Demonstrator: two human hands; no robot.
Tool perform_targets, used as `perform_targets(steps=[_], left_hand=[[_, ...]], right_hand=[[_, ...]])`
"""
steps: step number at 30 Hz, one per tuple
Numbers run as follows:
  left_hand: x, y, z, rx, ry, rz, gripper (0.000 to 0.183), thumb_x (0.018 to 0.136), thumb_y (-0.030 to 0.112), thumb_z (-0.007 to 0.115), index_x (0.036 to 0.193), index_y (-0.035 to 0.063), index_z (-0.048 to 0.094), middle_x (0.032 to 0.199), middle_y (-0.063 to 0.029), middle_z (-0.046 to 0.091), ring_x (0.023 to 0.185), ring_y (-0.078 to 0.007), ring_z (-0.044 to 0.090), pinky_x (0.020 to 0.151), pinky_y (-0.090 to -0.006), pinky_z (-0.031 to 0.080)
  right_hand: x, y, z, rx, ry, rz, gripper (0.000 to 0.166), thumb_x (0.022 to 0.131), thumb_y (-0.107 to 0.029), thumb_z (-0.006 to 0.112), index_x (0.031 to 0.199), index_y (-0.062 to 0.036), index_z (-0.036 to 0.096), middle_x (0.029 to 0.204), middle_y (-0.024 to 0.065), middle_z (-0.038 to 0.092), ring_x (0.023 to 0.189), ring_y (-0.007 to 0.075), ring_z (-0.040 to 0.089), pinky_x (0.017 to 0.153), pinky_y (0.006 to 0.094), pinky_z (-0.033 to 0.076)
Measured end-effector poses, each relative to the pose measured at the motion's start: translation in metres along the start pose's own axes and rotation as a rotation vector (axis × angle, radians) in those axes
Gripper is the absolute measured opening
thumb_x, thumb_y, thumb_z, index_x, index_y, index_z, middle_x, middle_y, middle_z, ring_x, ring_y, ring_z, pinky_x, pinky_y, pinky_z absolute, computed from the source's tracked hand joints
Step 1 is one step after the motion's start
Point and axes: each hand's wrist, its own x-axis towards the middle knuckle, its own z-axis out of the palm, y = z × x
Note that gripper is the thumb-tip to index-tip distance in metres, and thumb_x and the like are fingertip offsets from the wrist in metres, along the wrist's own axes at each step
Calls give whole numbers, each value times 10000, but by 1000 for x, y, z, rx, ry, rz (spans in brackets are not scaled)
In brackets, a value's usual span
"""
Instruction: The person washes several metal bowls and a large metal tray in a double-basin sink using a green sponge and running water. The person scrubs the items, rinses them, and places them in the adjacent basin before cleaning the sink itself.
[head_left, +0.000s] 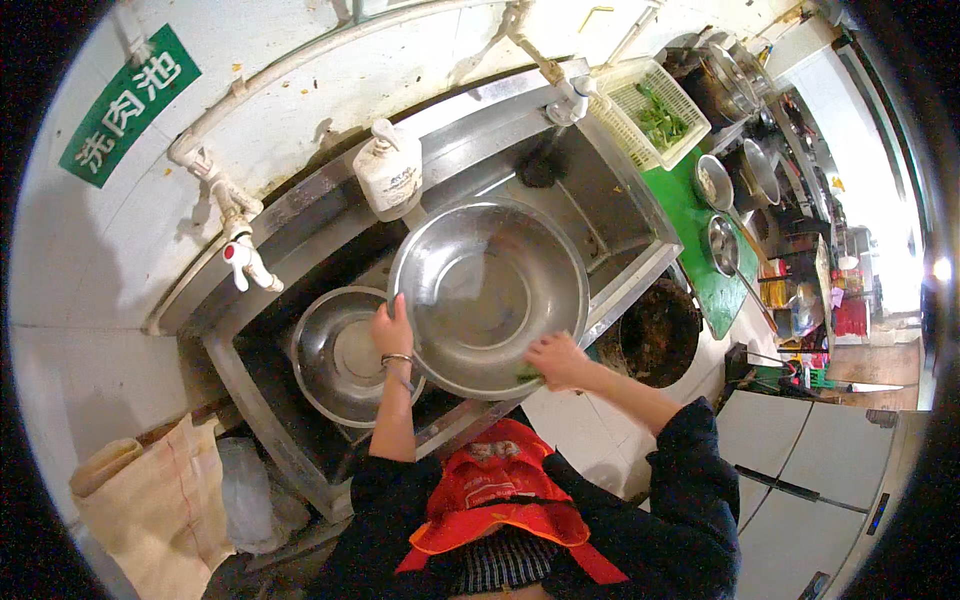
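Observation:
A large stainless steel basin (484, 289) is tilted over the divider of a two-compartment metal sink (634, 281). My left hand (393, 328) grips its left rim, thumb up. Inside the near right part of the basin, my right hand (556, 360) is closed on a green scouring pad (528, 373), mostly hidden and slightly blurred. A smaller steel basin (360, 356) rests in the left compartment, partly behind my left forearm. Behind the large basin stands a white pump bottle (388, 171).
Two taps (251, 262) (576, 99) reach over the sink. To the right are a plastic basket (646, 112) of leafy greens, a green board (705, 289) with steel bowls, and a dark round container (660, 334). A beige sack (161, 510) stands at lower left.

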Motion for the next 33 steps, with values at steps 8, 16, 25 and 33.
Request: perform_targets(steps=[8, 16, 25, 33], left_hand=[[-71, -17, 20, 45, 230, -10, 260, 809, 186, 490, 905, -54, 466, 850, -230, 532, 764, -368, 512, 684, -396, 399], [-127, -2, 37, -273, 266, -263, 266, 813, 178, 497, 907, -70, 478, 822, -221, 537, 744, -348, 495, 685, -389, 386], [-82, -1, 35, -138, 203, -131, 204, 746, 174, 570, 728, -2, 469, 686, -182, 512, 628, -325, 487, 576, -395, 381], [-72, 4, 33, -79, 85, -61, 169, 703, 90, 546, 842, -3, 523, 732, -193, 560, 686, -363, 538, 599, -388, 420]], right_hand=[[27, -37, 24, 153, 213, 208, 417, 573, -191, 636, 945, -87, 479, 966, 81, 500, 985, 245, 456, 816, 393, 380], [33, -29, 52, 511, 223, -176, 562, 597, -313, 681, 1024, -50, 428, 981, 150, 485, 968, 312, 457, 816, 393, 387], [36, 32, 68, 378, 87, -311, 392, 736, -388, 560, 928, -51, 498, 948, 180, 482, 904, 357, 452, 742, 422, 396], [206, 62, 36, -147, 742, 144, 236, 759, -142, 438, 964, -42, 497, 1003, 184, 440, 948, 314, 441, 776, 410, 391]])
